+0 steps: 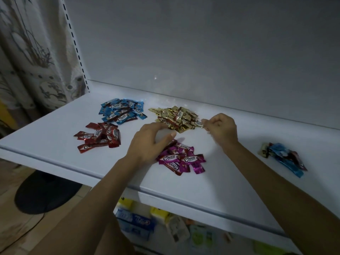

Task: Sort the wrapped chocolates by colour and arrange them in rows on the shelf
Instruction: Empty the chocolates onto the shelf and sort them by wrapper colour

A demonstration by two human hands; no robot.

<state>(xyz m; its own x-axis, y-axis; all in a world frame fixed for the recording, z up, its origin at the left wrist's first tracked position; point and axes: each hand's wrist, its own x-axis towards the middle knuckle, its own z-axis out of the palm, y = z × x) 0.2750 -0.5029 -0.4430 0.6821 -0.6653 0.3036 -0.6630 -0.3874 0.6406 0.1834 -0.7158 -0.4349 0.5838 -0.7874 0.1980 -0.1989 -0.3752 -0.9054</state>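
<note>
Pinching one gold chocolate [197,123] by its wrapper end w/ right hand [221,130], just at right edge of gold pile [174,116], far centre of shelf [55,126]. Holding left hand [150,142] low between gold pile and pink pile [182,158], fingers loosely curved, nothing seen in it, partly covering far-left side of pink pile. Keeping hands apart, not touching

Sorted into four heaps, no rows yet: blue pile [121,111] far left, red pile [98,138] near left. Not yet sorted: small mixed heap [283,157] at right, well apart

Risks, by judgement only:
- Could drag neighbours out w/ the pinched piece, b/c lying against other gold wrappers; could also lose it from such a thin end-pinch, foil being prob. slippery
- Could sweep pink pieces into gold ones w/ left palm or wrist, since hanging right over them
- Could push heaps together when laying rows, w/ little bare room between gold, pink and blue
- Could confuse dark red w/ pink in this dim light, esp. in mixed heap
- Could knock red or pink pieces over near edge of shelf w/ a careless forearm
</note>
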